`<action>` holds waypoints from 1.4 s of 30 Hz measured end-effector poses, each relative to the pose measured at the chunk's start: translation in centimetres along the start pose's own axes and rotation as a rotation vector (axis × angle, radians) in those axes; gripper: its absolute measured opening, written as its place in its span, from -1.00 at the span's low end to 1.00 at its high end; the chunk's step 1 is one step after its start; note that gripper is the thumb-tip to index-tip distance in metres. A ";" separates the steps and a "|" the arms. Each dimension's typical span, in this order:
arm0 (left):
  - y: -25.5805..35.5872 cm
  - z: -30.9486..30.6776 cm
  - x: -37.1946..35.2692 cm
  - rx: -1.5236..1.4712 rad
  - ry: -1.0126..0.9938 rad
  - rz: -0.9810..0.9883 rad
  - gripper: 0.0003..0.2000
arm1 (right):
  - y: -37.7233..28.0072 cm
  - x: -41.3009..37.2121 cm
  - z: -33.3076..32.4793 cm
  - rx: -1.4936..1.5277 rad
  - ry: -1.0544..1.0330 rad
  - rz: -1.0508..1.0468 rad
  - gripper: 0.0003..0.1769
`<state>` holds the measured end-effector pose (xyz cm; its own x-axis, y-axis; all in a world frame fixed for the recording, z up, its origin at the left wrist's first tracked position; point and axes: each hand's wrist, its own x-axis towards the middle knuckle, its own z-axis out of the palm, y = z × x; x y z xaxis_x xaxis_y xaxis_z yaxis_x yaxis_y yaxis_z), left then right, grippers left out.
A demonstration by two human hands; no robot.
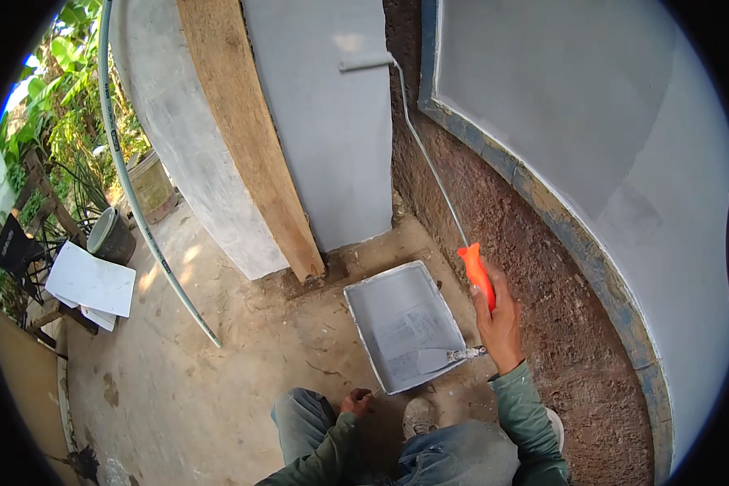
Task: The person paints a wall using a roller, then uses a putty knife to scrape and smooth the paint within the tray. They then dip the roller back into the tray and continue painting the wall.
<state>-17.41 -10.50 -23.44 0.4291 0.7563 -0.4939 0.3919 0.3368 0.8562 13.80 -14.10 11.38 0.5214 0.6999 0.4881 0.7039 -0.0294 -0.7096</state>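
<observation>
1 paint roller (366,61) is held out at the end of its long wire frame (425,150), with the sleeve laid roughly crosswise on the grey panel (324,130), high up and at its right edge. The orange handle (479,279) is wrapped by the closed fingers of the right hand (500,324), probably so that the upper panel can be reached from a low position. The left hand (356,401) is lowered beside the knee (304,409); its fingers look bent, but whether anything is held by them cannot be told.

The paint tray (363,334) is set on the floor (219,405) between the feet and the panel's foot, seemingly for short trips of the roller. Across its near right corner the scraper (439,358) is rested, blade inward and handle over the rim, where it can be picked up cleanly.

Sideways travel is bounded by 2 edges: the wooden plank (255,146) on the left and the rough brown wall (543,243) on the right, just beside the sleeve's frame end. More freedom is offered up and down the panel. Swing of the right arm is narrowed by the brown wall, while wider floor is found toward the hose (142,219).
</observation>
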 end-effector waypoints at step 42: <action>-4.1 1.4 3.0 -0.059 0.040 0.062 -0.60 | -13.0 19.2 -4.2 0.034 0.190 -0.197 -0.54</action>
<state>-16.60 -10.36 -28.60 0.4177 0.7983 -0.4339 0.3161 0.3200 0.8931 16.72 -3.31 32.09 0.4598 0.5431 0.7026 0.7859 0.1195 -0.6067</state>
